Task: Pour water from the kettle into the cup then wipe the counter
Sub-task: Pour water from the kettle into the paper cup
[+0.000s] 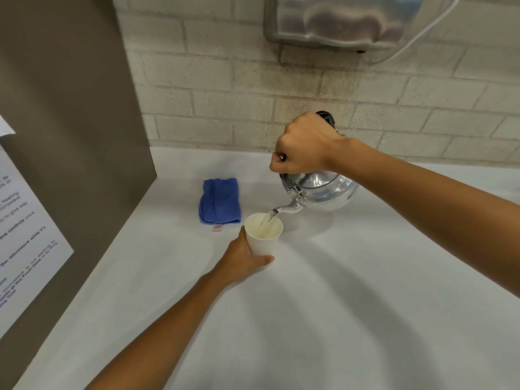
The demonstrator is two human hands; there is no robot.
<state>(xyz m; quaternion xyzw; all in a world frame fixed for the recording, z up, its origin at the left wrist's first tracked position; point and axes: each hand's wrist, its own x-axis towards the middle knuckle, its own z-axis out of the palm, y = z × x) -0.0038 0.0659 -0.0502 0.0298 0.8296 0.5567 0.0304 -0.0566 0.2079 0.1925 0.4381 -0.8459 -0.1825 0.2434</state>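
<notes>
1. White counter against a painted brick wall, pretty bare setup.
2. Right hand is fisted tight around the handle of a shiny metal kettle, tipped so its spout hangs over the cup's rim, water running in.
3. Left hand has fingers wrapped around a white paper cup standing on the counter.
4. Folded blue cloth lies just behind the cup, untouched.

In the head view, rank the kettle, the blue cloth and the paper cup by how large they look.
1. Kettle, tilted and partly hidden by the right hand.
2. Blue cloth, folded.
3. Paper cup, held by the left hand.
Cloth and cup look fairly close; the cup sits nearer the camera.
</notes>
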